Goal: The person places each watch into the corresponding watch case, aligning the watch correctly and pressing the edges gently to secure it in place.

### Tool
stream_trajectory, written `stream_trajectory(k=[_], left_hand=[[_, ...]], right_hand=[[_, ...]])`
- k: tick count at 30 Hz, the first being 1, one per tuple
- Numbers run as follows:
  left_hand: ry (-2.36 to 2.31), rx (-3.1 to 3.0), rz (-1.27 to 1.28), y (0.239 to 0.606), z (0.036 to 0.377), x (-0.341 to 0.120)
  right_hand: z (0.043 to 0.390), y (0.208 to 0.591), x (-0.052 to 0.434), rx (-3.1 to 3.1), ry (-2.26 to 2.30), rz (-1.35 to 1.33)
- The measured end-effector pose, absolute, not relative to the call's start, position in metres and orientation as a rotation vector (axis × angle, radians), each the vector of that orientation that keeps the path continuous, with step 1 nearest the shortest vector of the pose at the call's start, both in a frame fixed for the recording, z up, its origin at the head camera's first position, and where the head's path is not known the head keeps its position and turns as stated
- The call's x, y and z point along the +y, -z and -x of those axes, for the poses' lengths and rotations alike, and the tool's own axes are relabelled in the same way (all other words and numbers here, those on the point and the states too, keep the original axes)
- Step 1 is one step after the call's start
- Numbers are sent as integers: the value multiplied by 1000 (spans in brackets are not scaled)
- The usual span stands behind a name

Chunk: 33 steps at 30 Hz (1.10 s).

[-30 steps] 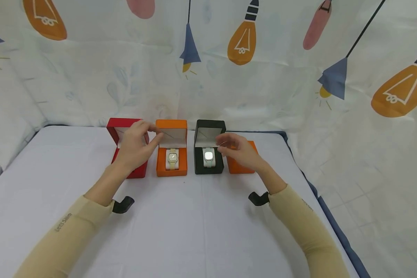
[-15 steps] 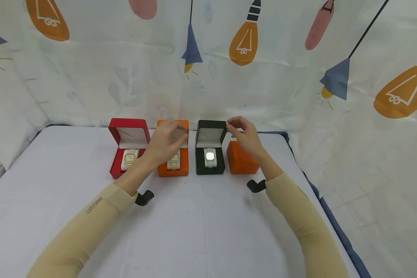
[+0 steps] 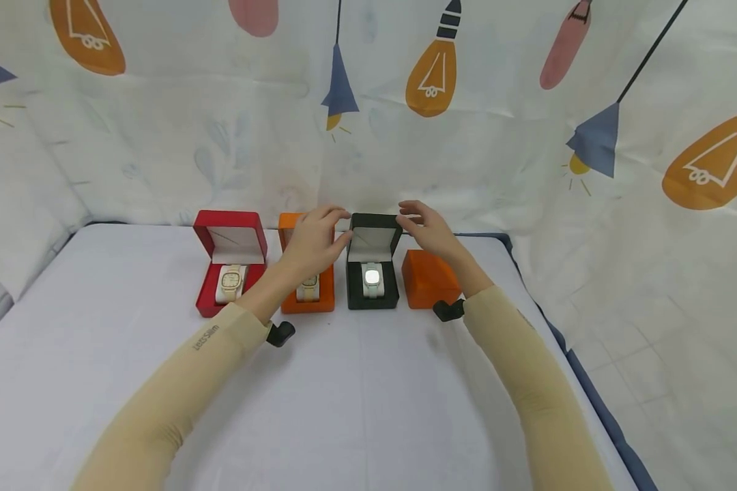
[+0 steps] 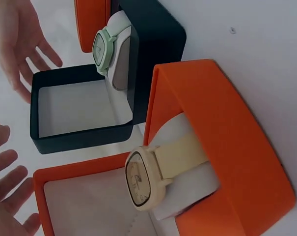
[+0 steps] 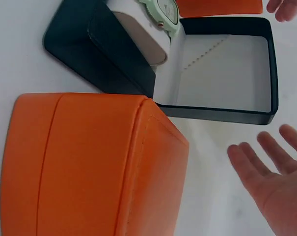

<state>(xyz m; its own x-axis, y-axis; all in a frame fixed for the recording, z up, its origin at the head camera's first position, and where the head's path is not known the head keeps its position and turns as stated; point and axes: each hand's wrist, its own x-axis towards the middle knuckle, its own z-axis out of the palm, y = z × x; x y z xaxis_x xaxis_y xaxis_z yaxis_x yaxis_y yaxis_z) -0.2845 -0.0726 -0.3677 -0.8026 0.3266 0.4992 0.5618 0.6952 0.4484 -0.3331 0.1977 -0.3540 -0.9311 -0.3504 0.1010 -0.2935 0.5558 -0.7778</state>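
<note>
White-clothed table (image 3: 356, 409), pale backdrop cloth (image 3: 497, 150) printed with orange bulbs and blue lamps, even soft light

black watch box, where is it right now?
Head view: the black watch box stands open, third in the back row, between the open orange box and closed orange box, both hands at its lid.
</note>
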Motion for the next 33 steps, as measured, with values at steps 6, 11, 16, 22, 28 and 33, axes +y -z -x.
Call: stream_trajectory(k=[6, 11, 16, 22, 28, 33], left_hand=[[793, -2623, 657, 365, 295, -64], [656, -2693, 660, 364, 303, -55], [506, -2739, 667, 363, 307, -46], [446, -2785, 668, 364, 312, -41], [531, -2762, 700, 361, 314, -40], [646, -2781, 722, 356, 313, -39]], right_hand=[[341, 354, 194, 2692, 1183, 572], [347, 358, 193, 2666, 1178, 578], [349, 361, 193, 2600, 1250, 594], [347, 361, 191, 2516, 1325, 642], [346, 362, 190, 2503, 1371, 620], [343, 362, 191, 2509, 1372, 599]])
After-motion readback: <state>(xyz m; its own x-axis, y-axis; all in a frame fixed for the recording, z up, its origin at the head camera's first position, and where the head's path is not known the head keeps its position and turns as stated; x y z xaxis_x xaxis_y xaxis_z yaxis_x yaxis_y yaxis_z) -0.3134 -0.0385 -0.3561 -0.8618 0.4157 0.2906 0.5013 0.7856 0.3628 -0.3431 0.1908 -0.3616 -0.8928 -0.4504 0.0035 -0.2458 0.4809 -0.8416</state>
